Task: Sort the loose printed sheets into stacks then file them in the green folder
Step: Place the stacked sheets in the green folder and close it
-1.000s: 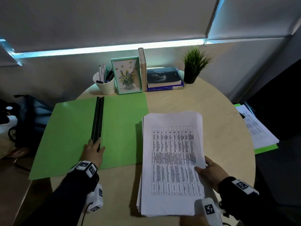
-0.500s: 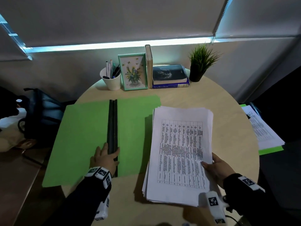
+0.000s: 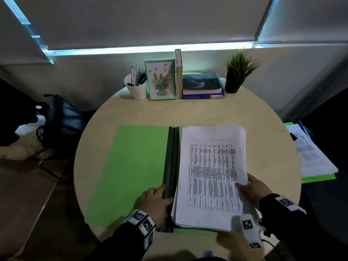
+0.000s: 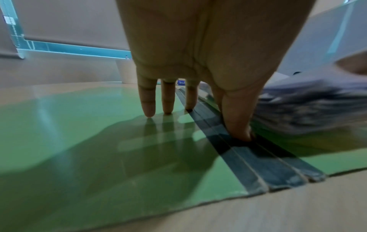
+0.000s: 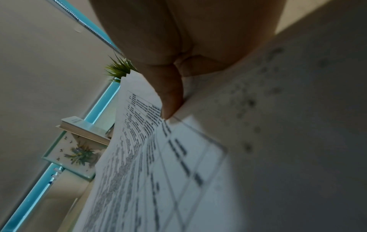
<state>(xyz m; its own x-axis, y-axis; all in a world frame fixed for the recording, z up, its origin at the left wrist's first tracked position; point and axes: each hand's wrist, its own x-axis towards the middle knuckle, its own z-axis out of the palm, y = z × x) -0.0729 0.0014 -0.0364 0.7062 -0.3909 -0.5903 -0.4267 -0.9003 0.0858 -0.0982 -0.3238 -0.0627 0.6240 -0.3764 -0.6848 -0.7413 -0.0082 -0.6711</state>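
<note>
Printed sheets point(image 3: 211, 176), pinched at their edge by the right hand point(image 3: 256, 187), are being filed onto the green folder point(image 3: 131, 166), whose spine the left hand's point(image 3: 156, 202) spread fingers point(image 4: 148, 103) press flat; next, squaring them against that spine.

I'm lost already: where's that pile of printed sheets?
In the head view, the printed sheets lie over the open green folder's right half, held by the right hand.

1 open green folder point(image 3: 135, 166), 3 books point(image 3: 202, 85), 1 plant point(image 3: 238, 70).
</note>
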